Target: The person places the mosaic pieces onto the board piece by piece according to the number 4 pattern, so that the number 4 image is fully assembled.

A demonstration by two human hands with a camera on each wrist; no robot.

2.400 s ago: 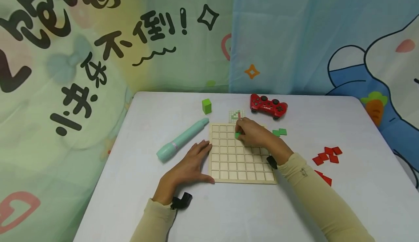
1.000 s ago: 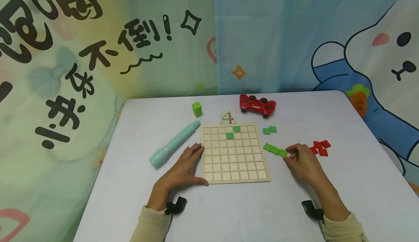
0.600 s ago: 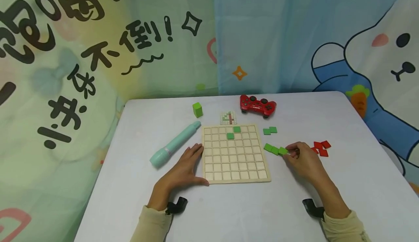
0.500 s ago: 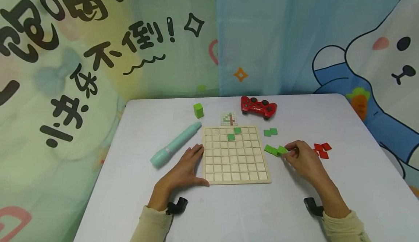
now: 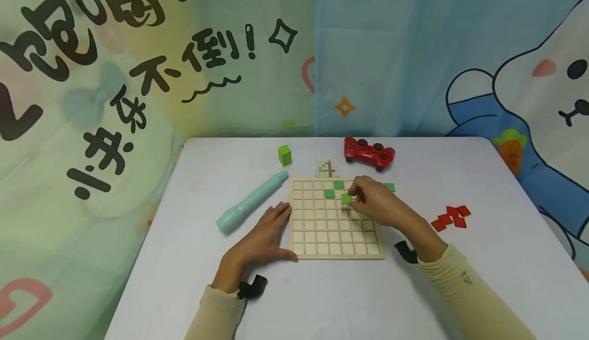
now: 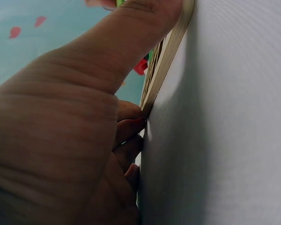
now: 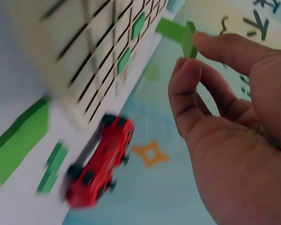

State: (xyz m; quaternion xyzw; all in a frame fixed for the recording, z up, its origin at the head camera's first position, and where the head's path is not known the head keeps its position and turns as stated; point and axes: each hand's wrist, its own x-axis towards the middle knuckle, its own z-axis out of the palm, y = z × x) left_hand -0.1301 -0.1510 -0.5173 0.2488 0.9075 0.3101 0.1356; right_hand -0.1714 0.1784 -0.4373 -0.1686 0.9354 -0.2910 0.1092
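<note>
1. Teal cylinder (image 5: 252, 203); lying slantwise.
2. Left hand (image 5: 257, 239); thumb spread from fingers, touching the left side of the wooden grid board (image 5: 323, 236).
3. Two darker tiles (image 5: 329, 194); green, in upper cells.
4. Light-green tile (image 5: 346, 199); above the board, pinched between thumb and finger of right hand (image 5: 379, 203).
5. Red tiles (image 5: 453, 210); grouped, right of board.

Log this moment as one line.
right grip: pinching light-green tile above board | left grip: touching board edge | two green tiles in board
</note>
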